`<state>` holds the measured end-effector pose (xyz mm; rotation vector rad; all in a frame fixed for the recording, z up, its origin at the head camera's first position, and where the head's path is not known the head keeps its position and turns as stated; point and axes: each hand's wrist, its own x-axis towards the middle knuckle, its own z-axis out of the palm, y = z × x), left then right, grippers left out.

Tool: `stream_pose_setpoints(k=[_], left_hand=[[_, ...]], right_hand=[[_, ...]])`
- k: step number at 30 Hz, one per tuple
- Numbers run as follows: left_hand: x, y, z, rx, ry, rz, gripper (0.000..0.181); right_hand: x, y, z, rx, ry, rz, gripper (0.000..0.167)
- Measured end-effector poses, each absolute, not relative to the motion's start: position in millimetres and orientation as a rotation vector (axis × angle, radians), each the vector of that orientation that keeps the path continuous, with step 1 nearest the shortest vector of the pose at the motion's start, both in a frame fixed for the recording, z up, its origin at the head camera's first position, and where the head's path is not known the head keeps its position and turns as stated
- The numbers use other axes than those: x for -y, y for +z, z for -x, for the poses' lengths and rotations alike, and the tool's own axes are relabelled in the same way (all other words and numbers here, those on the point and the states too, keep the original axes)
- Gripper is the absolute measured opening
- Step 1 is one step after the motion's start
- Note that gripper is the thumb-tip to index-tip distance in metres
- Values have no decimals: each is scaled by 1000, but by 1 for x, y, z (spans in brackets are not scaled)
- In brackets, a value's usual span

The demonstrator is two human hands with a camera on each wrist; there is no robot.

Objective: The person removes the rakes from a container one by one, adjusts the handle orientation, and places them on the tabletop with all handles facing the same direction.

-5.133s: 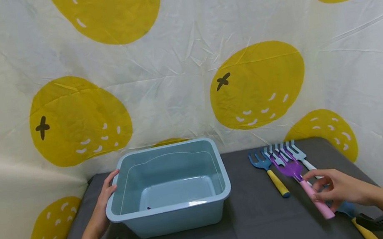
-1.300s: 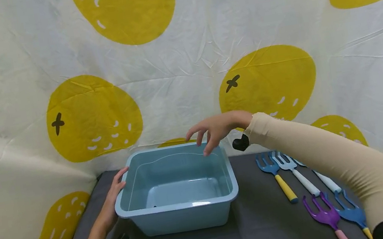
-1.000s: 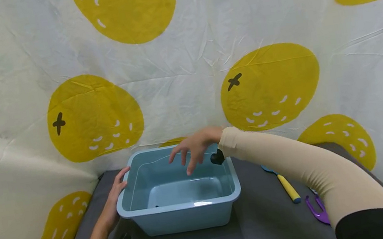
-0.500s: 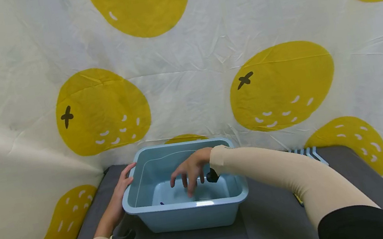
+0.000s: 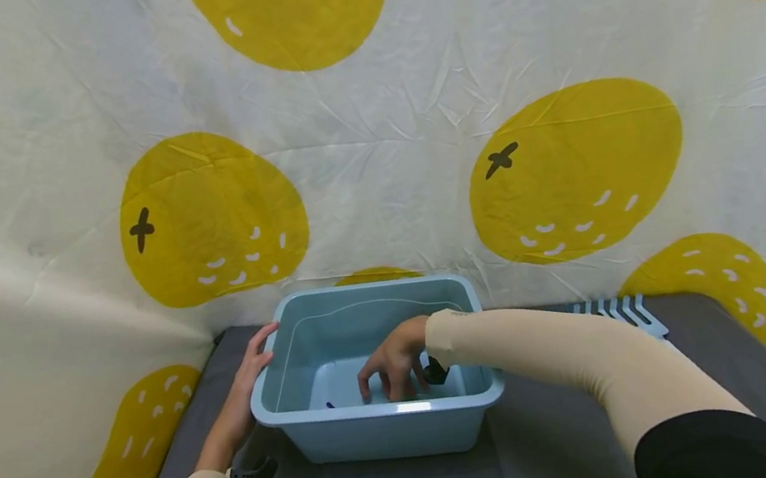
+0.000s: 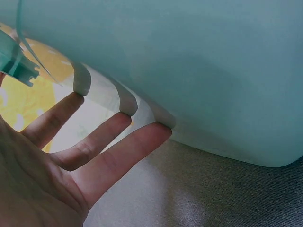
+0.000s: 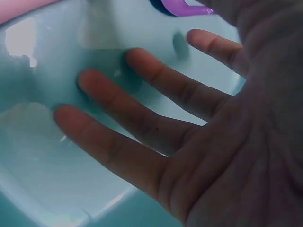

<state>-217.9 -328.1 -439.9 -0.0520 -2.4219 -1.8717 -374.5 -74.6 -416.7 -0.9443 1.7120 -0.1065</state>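
Note:
A light blue plastic basin stands on the dark cloth. My left hand is at its left rim; in the left wrist view, straight fingertips touch the outer wall. Inside the basin, my right hand reaches down with fingers spread. The right wrist view shows these fingers holding nothing, with the tips at or close to the basin's surface. Near them in the basin lie a pink handle and a curved purple piece. In the head view the front wall hides most of the basin's floor.
A light blue hand fork lies on the dark cloth at the back right, partly behind the right sleeve. That arm crosses over the basin's right rim. A lemon-patterned curtain hangs close behind.
My right hand, earlier gripping a purple hand fork's pink handle above the cloth, has since left it there, crossed left over the basin and lowered inside. My left hand stays at the rim.

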Motion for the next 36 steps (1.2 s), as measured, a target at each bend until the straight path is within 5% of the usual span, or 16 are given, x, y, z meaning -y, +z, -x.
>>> stream_pose_setpoints(k=[8, 36], left_hand=[[330, -442, 218, 2411, -1884, 57, 54], [331, -448, 219, 2398, -1874, 96, 54]], right_hand=[[77, -420, 362, -1693, -41, 892, 33], [66, -425, 344, -1598, 83, 874, 74]])
